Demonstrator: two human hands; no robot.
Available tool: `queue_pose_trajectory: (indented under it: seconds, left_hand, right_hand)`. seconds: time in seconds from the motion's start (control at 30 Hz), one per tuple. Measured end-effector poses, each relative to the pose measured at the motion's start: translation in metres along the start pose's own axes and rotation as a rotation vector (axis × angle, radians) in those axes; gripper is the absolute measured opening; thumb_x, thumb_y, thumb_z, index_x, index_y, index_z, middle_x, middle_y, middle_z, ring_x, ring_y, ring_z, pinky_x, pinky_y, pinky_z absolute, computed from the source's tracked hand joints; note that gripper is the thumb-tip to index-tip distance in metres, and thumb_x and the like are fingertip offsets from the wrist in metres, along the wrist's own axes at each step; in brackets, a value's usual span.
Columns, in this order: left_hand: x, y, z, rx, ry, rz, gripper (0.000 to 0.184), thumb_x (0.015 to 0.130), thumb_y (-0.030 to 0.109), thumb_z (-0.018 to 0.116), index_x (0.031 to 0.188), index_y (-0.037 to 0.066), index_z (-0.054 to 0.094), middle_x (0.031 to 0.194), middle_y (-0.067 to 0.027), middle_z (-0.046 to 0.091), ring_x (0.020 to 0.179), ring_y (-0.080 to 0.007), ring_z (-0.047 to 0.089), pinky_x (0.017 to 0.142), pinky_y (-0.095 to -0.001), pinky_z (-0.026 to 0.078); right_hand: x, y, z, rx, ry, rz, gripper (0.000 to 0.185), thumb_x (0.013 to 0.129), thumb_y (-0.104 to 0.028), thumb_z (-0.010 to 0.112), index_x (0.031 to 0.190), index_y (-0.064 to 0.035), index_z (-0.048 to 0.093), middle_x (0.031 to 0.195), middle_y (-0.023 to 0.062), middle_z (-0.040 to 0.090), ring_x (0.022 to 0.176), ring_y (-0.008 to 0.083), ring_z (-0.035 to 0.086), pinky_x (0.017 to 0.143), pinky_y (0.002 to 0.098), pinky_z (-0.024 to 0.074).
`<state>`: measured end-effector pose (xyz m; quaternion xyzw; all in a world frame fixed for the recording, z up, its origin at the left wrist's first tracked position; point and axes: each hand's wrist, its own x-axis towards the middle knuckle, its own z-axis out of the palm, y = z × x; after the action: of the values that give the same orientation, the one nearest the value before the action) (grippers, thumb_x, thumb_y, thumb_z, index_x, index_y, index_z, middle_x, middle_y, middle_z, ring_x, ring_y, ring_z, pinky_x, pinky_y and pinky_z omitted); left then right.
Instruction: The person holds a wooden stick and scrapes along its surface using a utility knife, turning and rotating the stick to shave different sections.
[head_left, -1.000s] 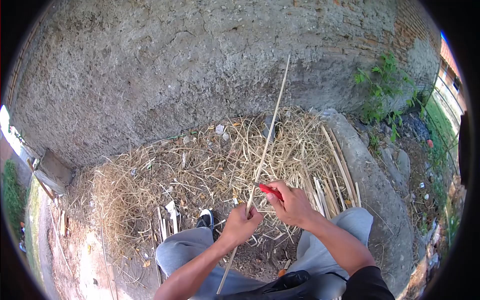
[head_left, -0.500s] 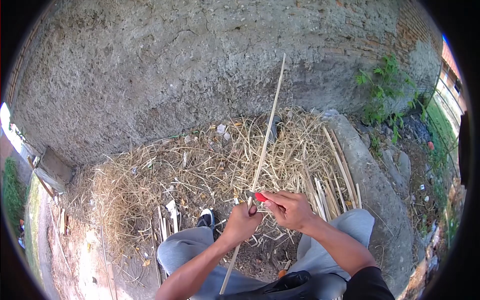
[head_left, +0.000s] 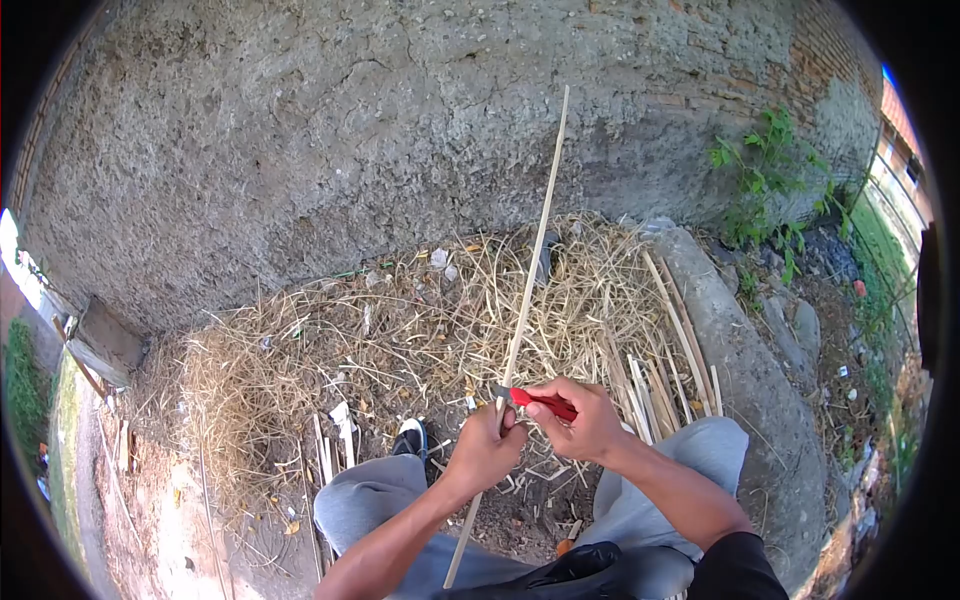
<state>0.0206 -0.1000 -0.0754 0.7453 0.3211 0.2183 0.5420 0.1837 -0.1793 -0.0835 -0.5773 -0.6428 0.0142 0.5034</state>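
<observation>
A long, thin, pale strip of split bamboo or wood (head_left: 529,290) slants from between my knees up in front of the wall. My left hand (head_left: 484,448) is closed around its lower part, thumb pressed along it. My right hand (head_left: 580,420) grips a red-handled knife (head_left: 545,402). The knife's short dark blade end lies against the strip just above my left fist. Part of the handle is hidden by my right fingers.
Dry straw and shavings (head_left: 250,390) cover the ground ahead. More pale strips (head_left: 655,390) lie by my right knee, beside a concrete edge (head_left: 715,300). A rough wall (head_left: 400,150) rises in front, with a green plant (head_left: 770,175) at right. My shoe (head_left: 410,438) shows below.
The strip has shifted slightly upward, its tip now higher against the wall. My right fingers have moved on the knife, and more of the red handle shows.
</observation>
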Motion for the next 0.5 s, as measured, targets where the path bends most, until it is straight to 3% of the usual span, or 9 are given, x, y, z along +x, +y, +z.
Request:
queue_pose_trajectory:
  seconds: [0.07, 0.1, 0.17, 0.23, 0.3, 0.37, 0.43, 0.47, 0.5]
  left_hand:
    - [0.001, -0.002, 0.001, -0.073, -0.046, -0.104, 0.02, 0.084, 0.007, 0.059, 0.07, 0.003, 0.044, 0.057, -0.0028, 0.045, 0.053, -0.0103, 0.043, 0.048, -0.0333, 0.037]
    - [0.002, -0.003, 0.001, -0.144, -0.082, -0.203, 0.02, 0.084, 0.006, 0.059, 0.071, 0.004, 0.044, 0.057, -0.0022, 0.044, 0.053, -0.0096, 0.042, 0.048, -0.0328, 0.037]
    - [0.005, -0.006, 0.003, -0.102, -0.103, -0.169, 0.02, 0.085, 0.007, 0.06, 0.072, 0.004, 0.045, 0.058, -0.002, 0.045, 0.054, -0.0093, 0.042, 0.048, -0.0328, 0.037]
    - [0.005, -0.006, 0.01, -0.063, -0.125, -0.138, 0.021, 0.086, 0.008, 0.061, 0.073, 0.004, 0.045, 0.059, -0.0018, 0.045, 0.055, -0.009, 0.042, 0.048, -0.0328, 0.037]
    - [0.004, -0.003, 0.018, 0.024, -0.143, 0.042, 0.03, 0.09, 0.012, 0.061, 0.07, 0.007, 0.039, 0.057, 0.0019, 0.041, 0.054, -0.0061, 0.043, 0.047, -0.0282, 0.036]
    - [0.003, -0.008, 0.024, 0.046, -0.167, 0.027, 0.028, 0.093, 0.019, 0.062, 0.075, 0.003, 0.047, 0.058, -0.0026, 0.049, 0.056, -0.0102, 0.052, 0.05, -0.0326, 0.041]
    - [0.0, -0.004, 0.031, 0.154, 0.095, 0.144, 0.029, 0.097, 0.025, 0.057, 0.087, -0.002, 0.056, 0.063, -0.0102, 0.06, 0.058, -0.0198, 0.061, 0.053, -0.0411, 0.043]
    - [-0.002, -0.007, 0.032, 0.157, 0.091, 0.149, 0.029, 0.097, 0.025, 0.057, 0.087, -0.002, 0.056, 0.063, -0.0102, 0.06, 0.058, -0.0198, 0.061, 0.053, -0.0411, 0.043]
    - [-0.004, -0.01, 0.033, 0.195, 0.092, 0.173, 0.03, 0.099, 0.026, 0.053, 0.094, -0.003, 0.057, 0.066, -0.0144, 0.063, 0.061, -0.027, 0.063, 0.056, -0.0442, 0.044]
  right_hand:
    - [0.005, -0.01, -0.009, 0.25, -0.114, 0.483, 0.022, 0.088, -0.02, 0.072, 0.093, 0.001, 0.067, 0.081, 0.0076, 0.071, 0.064, 0.0129, 0.065, 0.058, 0.0246, 0.0501]
    - [0.006, -0.005, -0.006, 0.249, -0.112, 0.481, 0.022, 0.088, -0.02, 0.072, 0.093, 0.001, 0.067, 0.081, 0.0076, 0.071, 0.064, 0.0129, 0.065, 0.058, 0.0246, 0.0501]
    - [0.01, 0.007, 0.004, 0.393, 0.073, 0.473, 0.031, 0.088, -0.024, 0.073, 0.104, 0.0016, 0.066, 0.082, 0.0021, 0.069, 0.066, 0.007, 0.06, 0.061, 0.0205, 0.0466]
    - [0.013, 0.01, 0.004, 0.461, 0.057, 0.574, 0.036, 0.087, -0.022, 0.074, 0.113, 0.0006, 0.064, 0.082, 0.0011, 0.067, 0.061, 0.0027, 0.052, 0.056, 0.019, 0.0409]
    - [0.017, 0.011, 0.002, 0.653, -0.021, 0.799, 0.033, 0.087, -0.019, 0.075, 0.112, -0.0005, 0.064, 0.081, 0.0007, 0.066, 0.054, -0.0001, 0.044, 0.049, 0.0192, 0.0333]
    - [0.023, 0.012, -0.004, 0.743, 0.03, 0.866, 0.028, 0.087, -0.014, 0.074, 0.109, -0.001, 0.064, 0.08, 0.0011, 0.066, 0.05, 0.0005, 0.042, 0.045, 0.0202, 0.0309]
    - [0.029, 0.02, -0.009, 0.773, 0.128, 0.826, 0.025, 0.087, -0.012, 0.073, 0.107, -0.001, 0.063, 0.077, 0.0005, 0.064, 0.049, 0.0011, 0.04, 0.043, 0.021, 0.0297]
    - [0.032, 0.026, -0.011, 0.755, 0.148, 0.784, 0.024, 0.089, -0.011, 0.071, 0.108, -0.001, 0.063, 0.08, 0.0036, 0.067, 0.049, 0.0013, 0.041, 0.043, 0.0207, 0.0313]
    - [0.032, 0.028, -0.015, 0.755, 0.157, 0.782, 0.024, 0.089, -0.011, 0.071, 0.108, -0.001, 0.063, 0.08, 0.0036, 0.067, 0.049, 0.0013, 0.041, 0.043, 0.0207, 0.0313]
